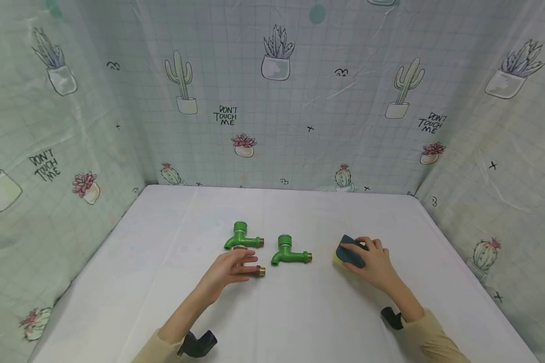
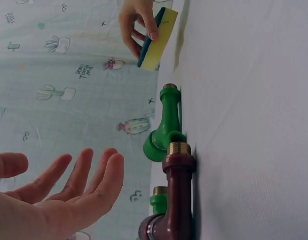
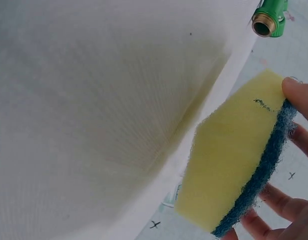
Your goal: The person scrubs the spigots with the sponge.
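My right hand (image 1: pixel 374 262) grips a sponge (image 3: pixel 234 150) between thumb and fingers. The sponge has a yellow foam side and a dark blue scouring side, and it is held above the white table, its shadow below. My left hand (image 1: pixel 229 267) hovers over a dark red-brown tap (image 2: pixel 180 195) with a brass threaded end. Its fingers are spread, and in the left wrist view they stand apart from the tap. The hand partly hides this tap in the head view. Just right of it lies a green tap (image 1: pixel 288 254); behind it lies another green tap (image 1: pixel 242 239).
The white table (image 1: pixel 318 312) has a patterned cloth (image 1: pixel 272 101) hanging behind it and at both sides. A black device (image 1: pixel 199 345) sits by the left wrist and another black device (image 1: pixel 392 318) by the right.
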A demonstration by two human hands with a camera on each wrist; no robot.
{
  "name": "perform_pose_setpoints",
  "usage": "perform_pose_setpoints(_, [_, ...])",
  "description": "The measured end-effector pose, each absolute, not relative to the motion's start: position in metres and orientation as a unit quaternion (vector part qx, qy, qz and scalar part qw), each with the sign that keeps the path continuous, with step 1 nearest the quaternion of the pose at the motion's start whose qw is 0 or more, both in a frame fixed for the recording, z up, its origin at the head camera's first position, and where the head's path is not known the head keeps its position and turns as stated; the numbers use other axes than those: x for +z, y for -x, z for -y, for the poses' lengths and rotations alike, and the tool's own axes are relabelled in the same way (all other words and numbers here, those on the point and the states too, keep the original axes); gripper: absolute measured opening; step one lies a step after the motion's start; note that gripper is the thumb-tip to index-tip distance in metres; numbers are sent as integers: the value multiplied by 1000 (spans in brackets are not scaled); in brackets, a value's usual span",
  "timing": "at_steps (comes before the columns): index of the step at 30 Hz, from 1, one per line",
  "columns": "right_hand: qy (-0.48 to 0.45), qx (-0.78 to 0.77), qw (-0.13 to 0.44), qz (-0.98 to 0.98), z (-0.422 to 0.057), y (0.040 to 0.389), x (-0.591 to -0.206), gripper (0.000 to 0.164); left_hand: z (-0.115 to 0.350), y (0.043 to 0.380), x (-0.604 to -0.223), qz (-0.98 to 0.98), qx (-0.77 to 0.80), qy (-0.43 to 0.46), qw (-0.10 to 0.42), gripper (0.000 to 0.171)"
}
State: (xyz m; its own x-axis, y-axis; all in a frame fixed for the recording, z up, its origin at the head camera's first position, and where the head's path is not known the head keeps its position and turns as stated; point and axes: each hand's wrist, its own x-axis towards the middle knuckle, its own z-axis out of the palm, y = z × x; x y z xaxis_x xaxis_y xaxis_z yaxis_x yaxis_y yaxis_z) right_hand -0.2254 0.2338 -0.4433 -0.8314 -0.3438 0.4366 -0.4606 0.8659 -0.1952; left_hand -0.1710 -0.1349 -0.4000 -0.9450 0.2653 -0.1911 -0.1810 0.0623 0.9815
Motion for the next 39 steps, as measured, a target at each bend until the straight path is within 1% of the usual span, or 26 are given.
perform_pose_setpoints(5, [-161,123,157,967,-230,231,-444,45,133,169,-399,-767,631,-48,101,35])
perform_pose_setpoints(9, [-134,106,130,977,-227,234,-444,47,130,166,-398,-795,600,-59,68,27])
perform_pose_setpoints(12, [-122,95,113,982,-224,235,-444,47,127,165,-398,-801,592,-64,61,24])
perform_pose_setpoints(20, [-100,76,79,989,-217,233,-444,47,126,162,-397,-799,592,-78,63,25])
perform_pose_setpoints(26, [-103,75,88,988,-216,230,-445,48,124,163,-399,-805,586,-78,48,23])
perform_pose_setpoints(34, [-113,72,100,986,-217,230,-442,47,123,172,-399,-847,524,-81,-33,19])
perform_pose_setpoints(39, [-124,86,122,981,-218,228,-438,47,128,180,-396,-857,503,-92,-62,20])
